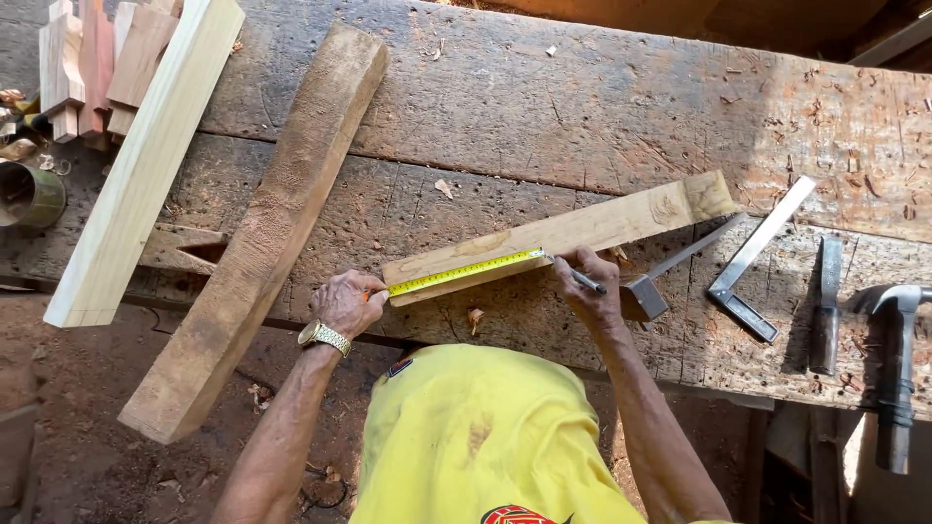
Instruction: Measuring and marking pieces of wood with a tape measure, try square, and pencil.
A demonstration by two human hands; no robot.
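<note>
Two hands pin a yellow tape measure (464,273) along my short pale wood block (563,234) on the scarred plank bench (602,107). My left hand (347,303) closes on the tape's case end; my right hand (587,288) pinches a pencil (585,281) against it. I judge the thin tape could slide on the smooth-planed grain if either grip eases, shifting the mark.

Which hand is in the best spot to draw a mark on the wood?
The right hand, probably. It holds a pencil right at the far end of the yellow tape measure on the wooden board. The left hand is busy pinning the tape's other end at the board's end.
</note>
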